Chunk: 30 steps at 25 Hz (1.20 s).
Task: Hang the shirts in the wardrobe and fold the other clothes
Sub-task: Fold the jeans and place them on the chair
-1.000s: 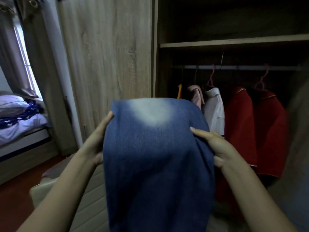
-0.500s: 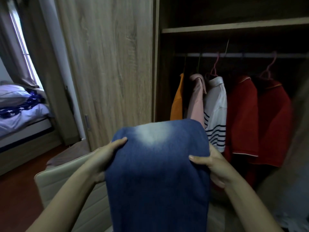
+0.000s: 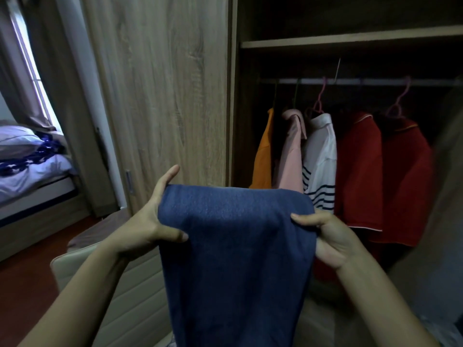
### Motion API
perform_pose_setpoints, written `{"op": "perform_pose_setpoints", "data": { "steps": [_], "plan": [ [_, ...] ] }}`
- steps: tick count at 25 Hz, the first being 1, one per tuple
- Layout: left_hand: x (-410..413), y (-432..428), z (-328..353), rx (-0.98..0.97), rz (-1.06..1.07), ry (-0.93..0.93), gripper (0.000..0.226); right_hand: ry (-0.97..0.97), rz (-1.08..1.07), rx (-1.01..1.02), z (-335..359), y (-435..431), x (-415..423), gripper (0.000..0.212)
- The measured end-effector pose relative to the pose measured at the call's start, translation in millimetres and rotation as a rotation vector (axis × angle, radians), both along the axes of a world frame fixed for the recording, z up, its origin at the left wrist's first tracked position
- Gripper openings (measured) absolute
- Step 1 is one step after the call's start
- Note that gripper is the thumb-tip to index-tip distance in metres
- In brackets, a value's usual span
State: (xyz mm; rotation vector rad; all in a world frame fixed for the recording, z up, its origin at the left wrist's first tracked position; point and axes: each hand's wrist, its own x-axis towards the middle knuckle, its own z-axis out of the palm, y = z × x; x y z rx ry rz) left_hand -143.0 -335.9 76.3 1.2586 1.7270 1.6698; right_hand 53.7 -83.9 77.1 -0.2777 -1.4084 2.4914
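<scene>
I hold a folded pair of blue jeans [image 3: 235, 259] up in front of me, draped downward out of the frame. My left hand [image 3: 150, 221] pinches its left edge, thumb in front, fingers behind. My right hand [image 3: 328, 239] grips the right edge. Behind it the wardrobe [image 3: 350, 43] stands open, with shirts hanging on its rail [image 3: 363, 81]: an orange shirt [image 3: 263, 159], a pink shirt [image 3: 292, 151], a white striped shirt [image 3: 322, 164] and two red shirts [image 3: 383, 176].
The wardrobe's closed wooden door [image 3: 162, 96] fills the centre left. A beige padded seat [image 3: 130, 284] stands below my arms. A bed [image 3: 30, 171] with blue-and-white bedding lies at far left beside a curtain [image 3: 37, 58]. The floor [image 3: 22, 271] is reddish wood.
The jeans have come down from chest height and their faded pale patch has turned out of sight. My left thumb has shifted to the front of the cloth.
</scene>
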Motion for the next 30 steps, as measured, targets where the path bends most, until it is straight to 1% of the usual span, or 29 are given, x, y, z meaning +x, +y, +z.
{"op": "perform_pose_setpoints", "data": {
  "steps": [3, 5, 6, 8, 10, 11, 13, 15, 17, 18, 20, 21, 22, 24, 25, 26, 27, 28, 29, 30],
  "plan": [
    [-3.6, 4.9, 9.1, 0.110, 0.045, 0.039, 0.107, 0.016, -0.032, -0.080, 8.7, -4.3, 0.9, 0.071],
    [-3.6, 8.1, 10.8, 0.191, 0.068, -0.025, 0.097, 0.039, -0.056, -0.108, 17.5, -5.6, -0.2, 0.074],
    [-2.9, 8.2, 9.4, 0.200, 0.078, -0.034, 0.095, 0.043, -0.060, -0.122, 21.5, -6.0, -0.9, 0.078],
    [0.4, 8.9, 8.4, 0.151, 0.077, 0.039, 0.100, 0.048, -0.049, -0.138, 28.2, -6.2, -0.4, 0.084],
    [-0.1, 9.5, 9.5, 0.099, 0.122, 0.145, 0.108, 0.051, -0.047, -0.143, 32.0, -7.7, 2.8, 0.083],
    [-1.1, 11.3, 10.9, 0.102, 0.158, 0.160, 0.107, 0.052, -0.045, -0.127, 32.8, -7.4, 4.3, 0.081],
    [-1.1, 14.3, 13.3, 0.136, 0.197, 0.120, 0.102, 0.075, -0.031, -0.088, 35.8, -9.5, 8.3, 0.076],
    [-1.4, 15.4, 13.1, 0.138, 0.198, 0.079, 0.091, 0.127, -0.029, -0.036, 38.8, -10.9, 11.2, 0.075],
    [-1.6, 14.9, 14.8, 0.119, 0.229, 0.069, 0.069, 0.203, -0.065, 0.037, 42.0, -13.3, 12.9, 0.084],
    [-0.2, 14.5, 15.8, 0.112, 0.258, 0.074, 0.060, 0.229, -0.097, 0.066, 41.2, -12.0, 12.7, 0.083],
    [-0.4, 15.9, 16.8, 0.108, 0.325, 0.077, 0.055, 0.245, -0.145, 0.096, 41.8, -13.7, 12.6, 0.072],
    [-1.4, 16.6, 16.9, 0.101, 0.356, 0.075, 0.057, 0.243, -0.151, 0.114, 41.8, -14.4, 12.0, 0.074],
    [-1.0, 17.6, 16.8, 0.107, 0.378, 0.073, 0.060, 0.239, -0.148, 0.139, 41.2, -14.1, 11.6, 0.082],
    [1.0, 18.8, 13.6, 0.177, 0.400, 0.083, 0.067, 0.239, -0.127, 0.186, 41.7, -14.2, 10.1, 0.108],
    [1.7, 20.6, 10.4, 0.217, 0.399, 0.082, 0.063, 0.209, -0.154, 0.221, 42.7, -15.9, 9.5, 0.116],
    [3.6, 22.6, 8.3, 0.255, 0.393, 0.085, 0.050, 0.144, -0.241, 0.346, 42.2, -17.5, 9.3, 0.111],
    [8.1, 24.3, 9.9, 0.286, 0.394, 0.084, 0.035, 0.070, -0.356, 0.559, 43.1, -18.9, 8.4, 0.100],
    [10.6, 25.6, 10.9, 0.293, 0.394, 0.091, 0.031, 0.002, -0.505, 0.777, 44.6, -20.3, 5.5, 0.092],
    [11.9, 26.3, 12.7, 0.286, 0.377, 0.114, 0.031, -0.049, -0.623, 0.980, 45.1, -19.7, 2.9, 0.088],
    [10.7, 26.9, 13.5, 0.258, 0.348, 0.160, 0.032, -0.077, -0.668, 1.062, 45.0, -16.1, -0.5, 0.084]
  ]
}}
